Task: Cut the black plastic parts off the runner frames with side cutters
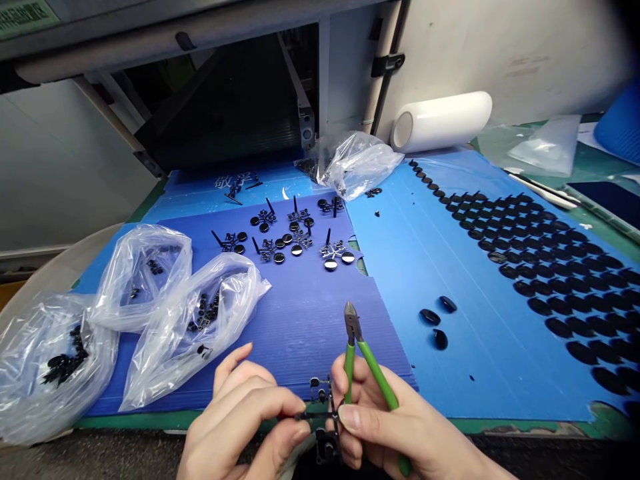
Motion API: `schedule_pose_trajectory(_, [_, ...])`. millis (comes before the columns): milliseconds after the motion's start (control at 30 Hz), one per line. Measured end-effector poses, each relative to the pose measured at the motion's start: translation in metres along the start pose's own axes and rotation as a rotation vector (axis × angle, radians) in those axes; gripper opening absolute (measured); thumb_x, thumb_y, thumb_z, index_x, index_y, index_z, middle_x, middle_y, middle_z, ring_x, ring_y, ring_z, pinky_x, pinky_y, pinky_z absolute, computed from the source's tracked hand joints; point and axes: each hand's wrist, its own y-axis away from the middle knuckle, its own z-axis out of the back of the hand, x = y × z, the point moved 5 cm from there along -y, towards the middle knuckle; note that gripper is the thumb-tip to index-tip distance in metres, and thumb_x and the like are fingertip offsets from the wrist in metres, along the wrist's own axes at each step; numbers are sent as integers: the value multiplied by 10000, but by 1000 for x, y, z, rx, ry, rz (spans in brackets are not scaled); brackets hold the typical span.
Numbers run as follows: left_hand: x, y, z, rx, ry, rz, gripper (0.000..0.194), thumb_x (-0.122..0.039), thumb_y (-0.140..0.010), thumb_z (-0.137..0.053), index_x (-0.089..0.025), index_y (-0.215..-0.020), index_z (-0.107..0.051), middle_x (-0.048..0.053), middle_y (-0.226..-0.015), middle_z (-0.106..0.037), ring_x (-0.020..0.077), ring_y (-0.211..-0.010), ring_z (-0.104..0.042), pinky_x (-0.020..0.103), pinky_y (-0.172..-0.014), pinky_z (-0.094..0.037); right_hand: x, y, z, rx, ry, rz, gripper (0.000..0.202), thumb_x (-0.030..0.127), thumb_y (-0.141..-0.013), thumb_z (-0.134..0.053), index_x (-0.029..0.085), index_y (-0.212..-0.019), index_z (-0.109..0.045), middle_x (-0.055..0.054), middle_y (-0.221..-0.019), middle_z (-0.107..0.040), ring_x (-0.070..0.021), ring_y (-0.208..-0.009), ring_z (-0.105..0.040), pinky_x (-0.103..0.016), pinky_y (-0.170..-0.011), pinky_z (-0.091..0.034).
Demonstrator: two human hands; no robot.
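Observation:
My left hand [245, 423], thumb and index finger closed, pinches the stem of a black plastic sprue [327, 447] with small parts on its branches. My right hand [400, 417] is wrapped round green-handled side cutters [379, 375]. Its thumb and fingertips also grip the sprue's middle. The cutters' jaws point away from me and look nearly together, with nothing between them. Beyond my hands, several black sprues [337, 251] with shiny round discs lie on the dark blue corrugated sheet [300, 313]. To the right are 3 loose black oval pieces [430, 316].
Three clear plastic bags [240, 280] of small black parts stand at left. Another bag [363, 160] lies at the back, near a white roll [443, 120]. Rows of black ovals [540, 260] cover the light blue sheet [400, 233] at right. Behind is a dark machine opening [240, 100].

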Motion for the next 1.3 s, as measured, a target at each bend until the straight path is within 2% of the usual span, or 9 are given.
schedule_pose_trajectory(200, [-2, 1, 2, 1, -19, -49, 139, -117, -747, -588, -199, -836, -520, -53, -622, -560, 111, -606, -541, 354, -936, -321, 1, -1, -2, 26, 8, -12, 229, 233, -748, -667, 173, -835, -464, 36, -661, -519, -78, -557, -502, -229, -549, -377])
schedule_pose_trajectory(567, [-3, 0, 4, -16, -5, -32, 114, -139, -754, -586, -204, -824, -526, -58, -605, -556, 105, -578, -541, 333, -917, -335, 1, -1, -3, 47, 50, -64, 273, 289, -738, -671, 196, -842, -437, 35, -651, -508, -89, -561, -480, -241, -550, -358])
schedule_pose_trajectory(733, [-3, 5, 2, 2, -15, -37, 141, -111, -749, -575, -207, -833, -513, -50, -599, -549, 118, -582, -540, 371, -908, -339, 2, -1, -4, 64, 82, -55, 281, 301, -741, -668, 192, -846, -431, 34, -663, -497, -94, -569, -476, -251, -554, -356])
schedule_pose_trajectory(1000, [-1, 10, 4, 88, -16, -96, 216, -81, -735, -569, -220, -885, -502, -52, -621, -581, 128, -604, -551, 405, -958, -281, 7, 0, -9, 122, 149, -10, 278, 304, -763, -649, 191, -852, -411, 26, -713, -489, -90, -589, -477, -245, -562, -345])
schedule_pose_trajectory(1167, [-2, 11, 5, 174, -50, -151, 273, -52, -701, -574, -214, -911, -509, -46, -637, -595, 135, -629, -568, 394, -972, -278, 3, -1, -9, 86, 134, -11, 323, 333, -722, -678, 192, -812, -402, 27, -701, -482, -78, -554, -454, -227, -532, -332])
schedule_pose_trajectory(1300, [-1, 9, 3, 96, -100, -122, 255, -81, -690, -598, -225, -881, -513, -55, -610, -595, 134, -597, -571, 407, -935, -337, 7, -2, -11, 57, 247, -14, 336, 409, -713, -655, 206, -810, -405, 32, -695, -475, -96, -554, -452, -238, -534, -349])
